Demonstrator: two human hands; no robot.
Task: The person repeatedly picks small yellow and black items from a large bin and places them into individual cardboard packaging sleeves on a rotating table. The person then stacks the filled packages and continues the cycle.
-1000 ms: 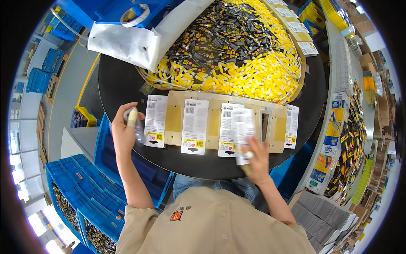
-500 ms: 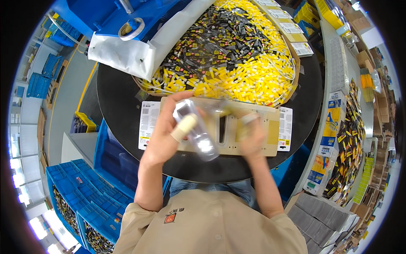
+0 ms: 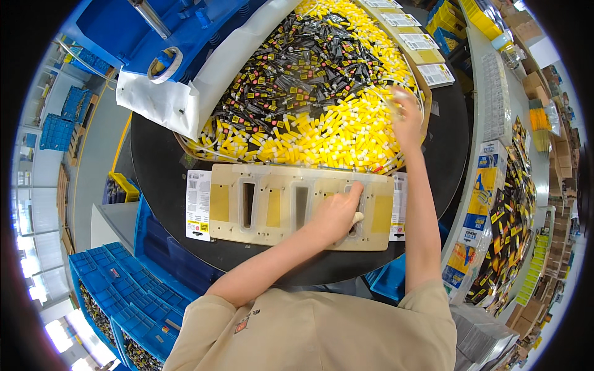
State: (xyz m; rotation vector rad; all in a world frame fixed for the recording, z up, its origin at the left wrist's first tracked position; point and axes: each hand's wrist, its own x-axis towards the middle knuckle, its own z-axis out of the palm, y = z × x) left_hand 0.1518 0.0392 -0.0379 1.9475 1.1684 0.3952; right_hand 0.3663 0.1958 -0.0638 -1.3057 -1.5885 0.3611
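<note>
A long beige fixture board with three upright slots lies across the round black table. My left hand rests over its right-hand slot, index finger stretched up along the slot and thumb lower down, wearing a pale finger cover. The fingers press on a clear plastic blister shell seated there, partly hidden by the hand. Another clear shell seems to line the middle slot. My right hand, slightly blurred, hovers over the right edge of the pile of yellow-and-white tubes, fingers apart; nothing shows in them.
Black tubes heap up behind the yellow ones. Printed cards stick out beside the board, and more cards line the far right edge. A tape roll hangs by a blue machine. Blue crates stand at left.
The clear shell carried by my left hand is gone from mid-air. My left hand has moved right, down onto the right-hand slot; my right hand has moved away to the tube pile.
</note>
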